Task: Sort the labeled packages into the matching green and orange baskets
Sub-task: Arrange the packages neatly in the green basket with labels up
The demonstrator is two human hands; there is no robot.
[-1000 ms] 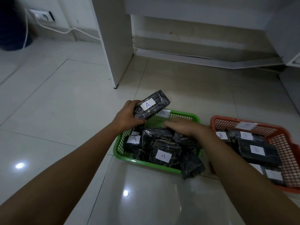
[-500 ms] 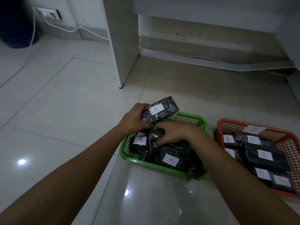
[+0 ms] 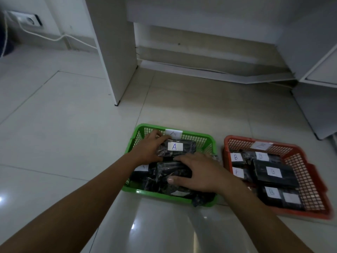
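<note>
**A-package down into the green basket**

Pale glossy floor tiles [image 3: 60, 125] fill the view, with a white cabinet leg [image 3: 113, 52] behind and a wall socket [image 3: 30, 20] with its white cable far left. Two mesh baskets sit side by side on the tiles, close but apart: green basket [image 3: 204, 136] on the left, orange basket [image 3: 310, 172] on the right, each with a paper tag on its far rim.

Orange basket holds dark wrapped packages whose readable labels say B. Green basket is heaped with like packages; readable labels there say A, several labels hidden.

Change: a second ago the left hand [image 3: 147, 150] held the A-labeled package [image 3: 179, 147] raised above the green basket's far rim. Now that package lies low inside the basket, at the far end on top of the heap, label up. Left hand's fingers are wrapped around its left end, not yet released. Right hand [image 3: 198, 172] lies across the heap's middle, fingers and thumb curled around a dark package [image 3: 173, 170], seemingly steadying the pile.

Judgement: this A item is matched correctly and all but placed. No unsorted packages are visible on the floor, so the sort looks near its end.
</note>
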